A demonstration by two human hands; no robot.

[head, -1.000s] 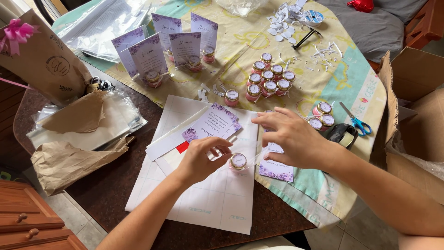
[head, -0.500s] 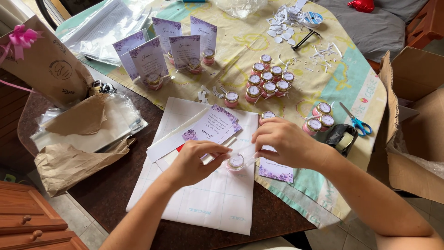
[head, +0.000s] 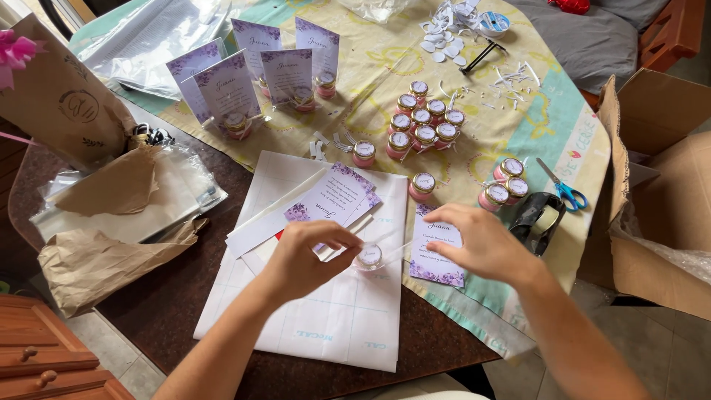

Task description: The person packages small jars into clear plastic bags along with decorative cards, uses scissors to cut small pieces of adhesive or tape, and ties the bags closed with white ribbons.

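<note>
A small pink jar with a white round lid [head: 369,257] stands on white paper sheets [head: 326,326] between my hands. My left hand [head: 305,255] pinches one end of a thin clear ribbon that runs past the jar. My right hand [head: 481,241] pinches the other end, resting over a white card with purple flowers [head: 433,252]. More floral cards [head: 333,196] lie just behind the jar.
A cluster of small pink jars [head: 424,122] and three more [head: 503,184] stand on the yellow tablecloth. Upright floral cards with jars [head: 255,78] stand at the back. Blue scissors [head: 563,189] and a tape dispenser [head: 537,218] lie right. Cardboard box [head: 666,185] right; brown paper bags [head: 96,252] left.
Both hands drew closer to the jar. The left hand rose and pinched the ribbon; the right hand shifted down onto the floral card. The view moved in.
</note>
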